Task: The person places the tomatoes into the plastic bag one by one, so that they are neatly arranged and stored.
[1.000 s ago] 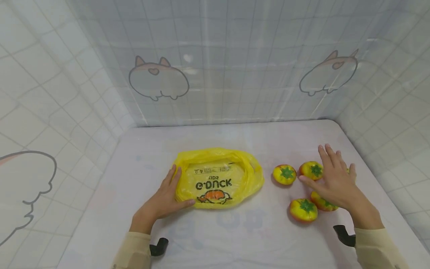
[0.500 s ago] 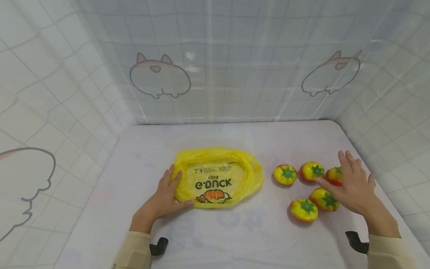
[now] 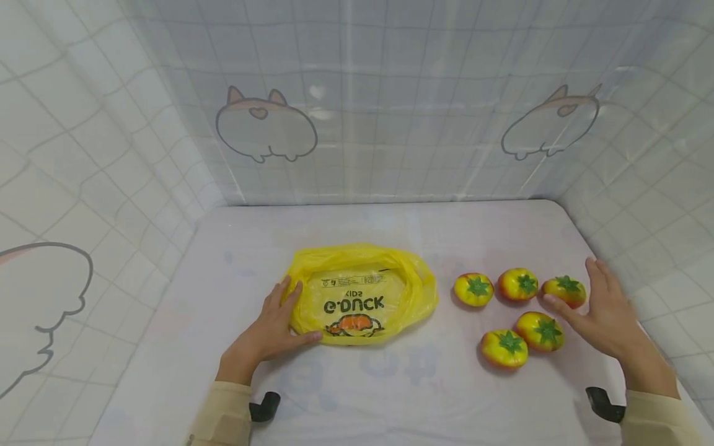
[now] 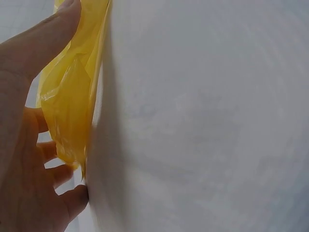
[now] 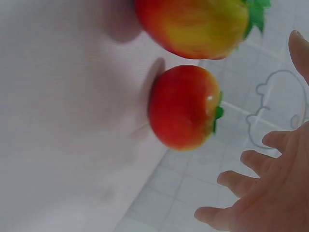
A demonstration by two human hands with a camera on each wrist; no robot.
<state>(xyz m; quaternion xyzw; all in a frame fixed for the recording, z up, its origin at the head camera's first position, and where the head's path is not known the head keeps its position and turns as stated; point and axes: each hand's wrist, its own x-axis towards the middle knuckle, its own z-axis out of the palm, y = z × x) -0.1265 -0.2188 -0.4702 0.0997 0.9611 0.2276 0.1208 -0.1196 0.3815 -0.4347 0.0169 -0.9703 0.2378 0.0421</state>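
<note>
- From the head, the yellow bag (image 3: 401,310) lies mouth up, its loose rim gathered round an inner face with dark lettering (image 3: 354,303) and an orange figure (image 3: 356,322); the left wrist view gives only its crinkled side.
- The head view takes in five yellow-and-red fruits (image 3: 517,284) with green leafy tops to the right of the bag, three in a back row and two nearer the person; the right wrist view catches just two, showing the deep red flanks that are mostly hidden from above.
- Everything sits on a pale tabletop (image 3: 390,402) with faint bluish marks.
- Behind stands a back wall (image 3: 379,74) with a tile pattern and two animal outlines; similar walls rise at either side.
- The left hand (image 3: 273,325) touches the bag's left end, thumb and fingers spread apart; how firmly it presses is hard to judge.
- The right hand (image 3: 610,316) is just beside the rightmost fruit (image 3: 566,291), thumb well away from the fingers, holding nothing.
</note>
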